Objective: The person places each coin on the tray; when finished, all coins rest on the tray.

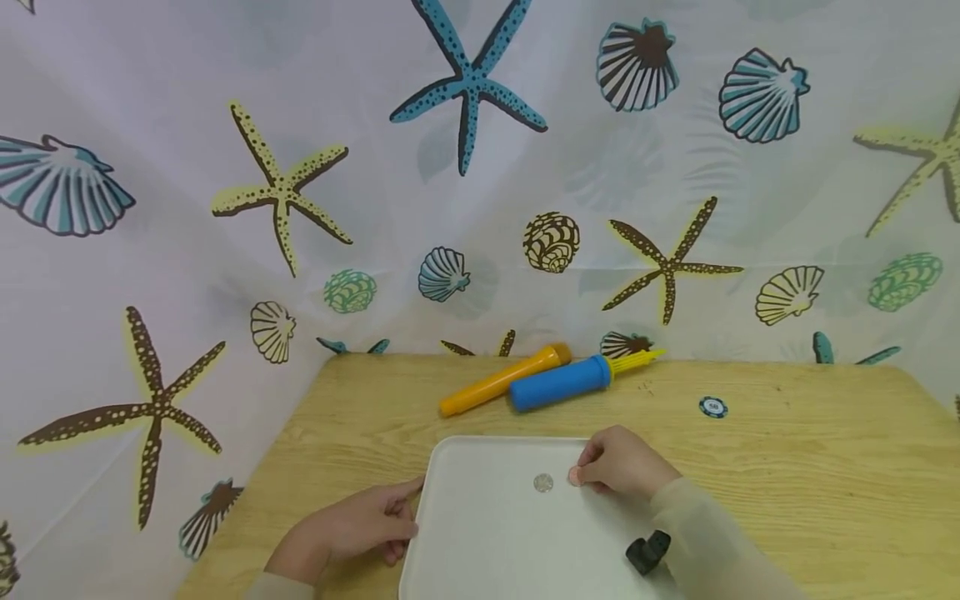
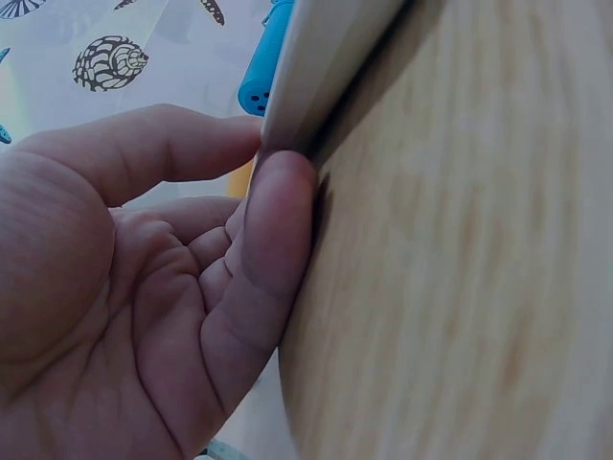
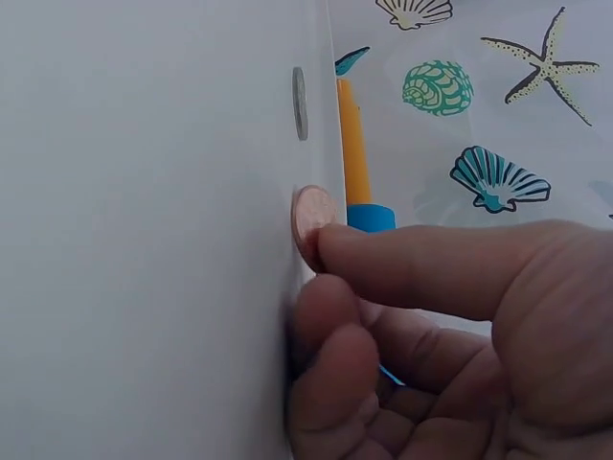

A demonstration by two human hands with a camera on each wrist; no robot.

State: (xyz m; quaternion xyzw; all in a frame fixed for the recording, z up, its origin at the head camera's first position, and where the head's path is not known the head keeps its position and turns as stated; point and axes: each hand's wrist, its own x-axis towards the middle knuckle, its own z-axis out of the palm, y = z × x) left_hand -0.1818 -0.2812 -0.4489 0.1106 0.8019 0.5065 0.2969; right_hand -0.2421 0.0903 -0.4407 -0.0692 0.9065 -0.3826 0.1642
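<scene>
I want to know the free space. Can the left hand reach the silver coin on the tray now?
Probably yes. The left hand rests at the tray's left edge, and bare tray lies between it and the silver coin. The right hand holds a copper coin beside it, not over it.

No text can be read; markings on the poker chip (image 1: pixel 713 407) and coins are too small.

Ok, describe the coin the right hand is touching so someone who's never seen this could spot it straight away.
Start at the white tray on the wooden table. Two coins lie side by side near its far edge. The one you want is the copper-coloured coin on the right, under the fingers of the right hand; its neighbour, the silver coin, lies untouched.
</scene>
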